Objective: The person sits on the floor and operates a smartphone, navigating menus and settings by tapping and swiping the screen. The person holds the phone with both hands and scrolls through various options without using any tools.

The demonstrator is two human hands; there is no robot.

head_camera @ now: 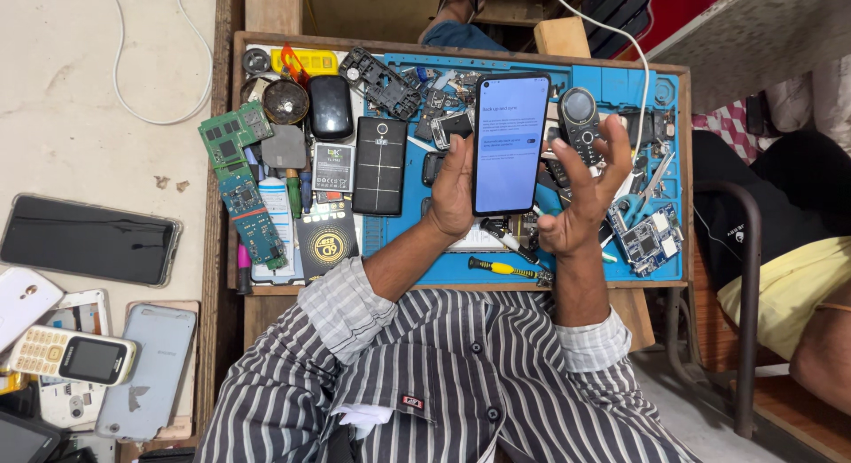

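Striped grey-and-white shirt sleeves (355, 312) filled the near edge, cuffs rolled back. Left hand (454, 193): fingers curled partway round the left edge of a slim rectangular smartphone (510, 144), glossy black frame, pale blue lit screen, held upright above the blue rubbery work mat (585, 77). Right hand (581, 202): fingers spread wide and bent, clear of the smartphone's right edge, gripping nothing; whether the heel of the palm touched it could not be told. Small dark keypad phone (580, 119): rounded top, lying just beyond the right fingertips. Left part of the wooden tray: flat black phone back (380, 165), green circuit boards (232, 140), a labelled battery (333, 167). Yellow-handled screwdriver (501, 268): near edge of mat. Cream keypad phone (71, 355): far left, on the floor among other handsets.
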